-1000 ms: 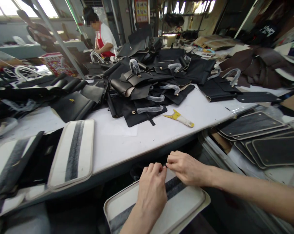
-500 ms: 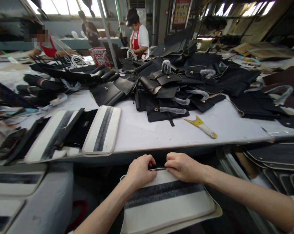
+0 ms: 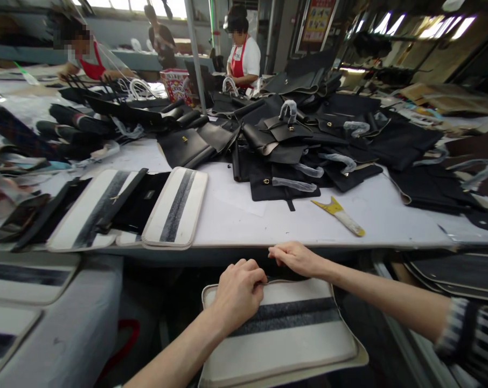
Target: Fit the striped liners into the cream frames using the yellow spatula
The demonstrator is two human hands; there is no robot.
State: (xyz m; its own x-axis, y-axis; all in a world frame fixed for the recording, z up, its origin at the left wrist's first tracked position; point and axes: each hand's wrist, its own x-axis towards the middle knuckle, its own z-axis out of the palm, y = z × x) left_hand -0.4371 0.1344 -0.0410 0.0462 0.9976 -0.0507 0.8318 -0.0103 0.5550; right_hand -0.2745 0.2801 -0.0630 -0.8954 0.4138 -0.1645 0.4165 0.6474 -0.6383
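Note:
On my lap lies a cream bag panel (image 3: pixel 292 345) with a wide black stripe across it and a second pale layer showing below its lower right edge. My left hand (image 3: pixel 239 288) is closed on the panel's upper edge, thumb and fingers pinched together. Just beyond that edge, to the right, is my right hand (image 3: pixel 294 258). Its fingers are curled and pressed together, raised a little off the panel. What its fingertips hold, if anything, is hidden.
Across the white table (image 3: pixel 223 215) ahead lie black bag pieces (image 3: pixel 280 145) with wrapped handles. A yellow-and-white tool (image 3: pixel 341 215) lies near the front edge. More striped panels (image 3: pixel 175 207) rest at left. Dark panels (image 3: pixel 462 269) are stacked at right. Co-workers (image 3: pixel 244 59) work behind.
My right hand has left the panel's upper edge and moved up, away from the left hand. The left hand stays on the edge. The view has shifted slightly.

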